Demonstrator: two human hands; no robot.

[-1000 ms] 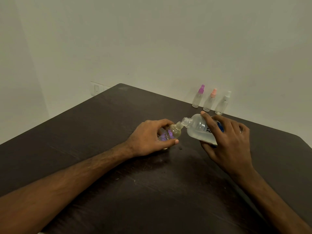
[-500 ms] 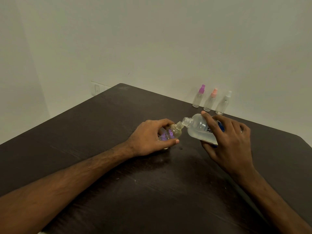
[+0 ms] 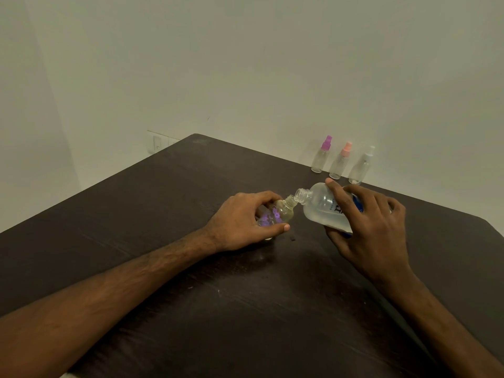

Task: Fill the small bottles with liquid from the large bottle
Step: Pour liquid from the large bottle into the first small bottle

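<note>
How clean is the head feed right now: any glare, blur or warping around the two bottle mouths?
Head view: dim, flat light with no hard glare, only a dull sheen on the table mid-frame. Head view: sharp, no motion blur, where the large bottle meets the small bottle, though no stream shows. Head view: wide-angle warp makes the three spray bottles seem to lean.

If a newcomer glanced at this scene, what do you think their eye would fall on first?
The hands meeting mid-table draw the eye: the left hand grips a tilted small bottle with a purple flower print, while the right hand tips the large bottle so its open neck sits at the small one's mouth. Behind them, the purple-capped bottle, pink-capped bottle and white-capped bottle stand in a row by the wall, on the dark table.
</note>
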